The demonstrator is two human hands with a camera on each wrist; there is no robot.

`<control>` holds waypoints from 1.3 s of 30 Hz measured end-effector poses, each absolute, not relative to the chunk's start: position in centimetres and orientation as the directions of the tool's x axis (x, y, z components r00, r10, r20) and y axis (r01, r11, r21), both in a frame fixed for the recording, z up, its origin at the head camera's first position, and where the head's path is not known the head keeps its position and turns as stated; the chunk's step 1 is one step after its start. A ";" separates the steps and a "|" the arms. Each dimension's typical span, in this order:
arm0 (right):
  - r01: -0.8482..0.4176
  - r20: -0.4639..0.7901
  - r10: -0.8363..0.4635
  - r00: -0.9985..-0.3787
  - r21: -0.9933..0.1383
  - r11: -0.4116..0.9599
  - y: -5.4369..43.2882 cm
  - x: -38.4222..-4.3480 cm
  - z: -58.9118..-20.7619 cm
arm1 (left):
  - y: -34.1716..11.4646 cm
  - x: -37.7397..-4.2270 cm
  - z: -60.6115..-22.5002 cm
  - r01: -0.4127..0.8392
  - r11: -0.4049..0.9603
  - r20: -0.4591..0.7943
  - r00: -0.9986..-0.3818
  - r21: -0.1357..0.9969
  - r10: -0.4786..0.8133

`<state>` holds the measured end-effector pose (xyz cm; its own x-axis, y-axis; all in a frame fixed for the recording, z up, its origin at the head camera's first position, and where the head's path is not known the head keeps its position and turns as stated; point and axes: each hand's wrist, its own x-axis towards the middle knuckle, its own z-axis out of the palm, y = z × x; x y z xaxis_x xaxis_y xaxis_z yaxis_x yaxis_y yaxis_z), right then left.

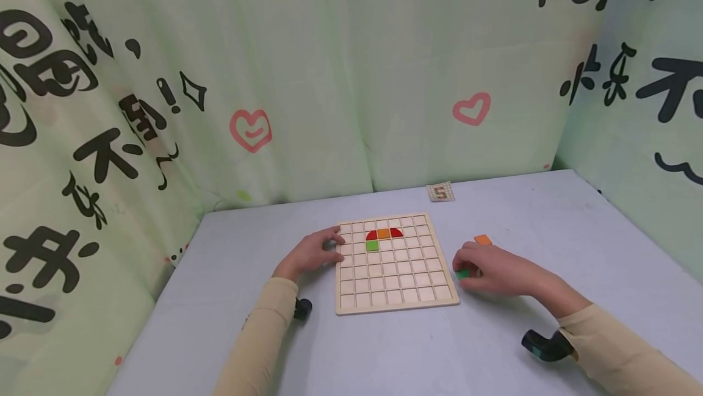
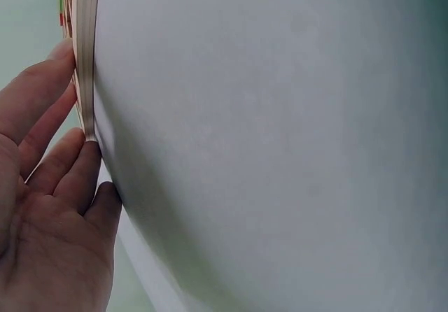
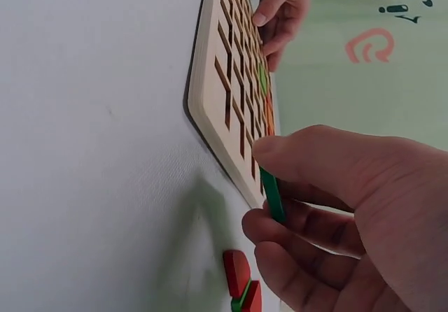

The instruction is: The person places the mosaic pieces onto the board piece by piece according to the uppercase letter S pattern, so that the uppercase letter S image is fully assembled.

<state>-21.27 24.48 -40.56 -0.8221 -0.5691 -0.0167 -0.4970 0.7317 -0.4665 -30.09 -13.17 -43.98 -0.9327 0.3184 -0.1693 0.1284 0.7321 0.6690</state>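
A wooden grid board lies on the table with its square cells facing up. Two red rounded tiles, an orange square tile between them and a light green tile sit in its upper cells. My left hand rests its fingertips and thumb against the board's left edge; in the left wrist view the fingers lie along that side. Just off the board's right edge, my right hand pinches a thin green tile between thumb and fingers, held above the table.
Beyond the right hand an orange piece lies on the table, partly covered. In the right wrist view, red pieces and a green piece lie below that hand. A patterned card lies at the table's back edge, before a printed curtain.
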 end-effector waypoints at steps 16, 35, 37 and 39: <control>-0.499 0.092 -0.538 -0.838 -0.526 0.688 21.1 -22.8 -40.2 | -13.2 -30.2 -44.1 0.127 0.736 -0.169 -0.934 0.664 0.313; -0.486 0.040 -0.553 -0.832 -0.534 0.692 17.0 -24.7 -40.8 | -13.2 -30.1 -44.0 0.135 0.730 -0.167 -0.931 0.670 0.325; -0.482 0.035 -0.551 -0.834 -0.534 0.695 16.7 -24.7 -40.8 | -13.2 -30.2 -44.0 0.127 0.729 -0.172 -0.932 0.673 0.320; -0.477 0.034 -0.548 -0.836 -0.539 0.694 16.3 -24.8 -40.9 | -13.1 -30.2 -44.0 0.125 0.727 -0.170 -0.933 0.675 0.318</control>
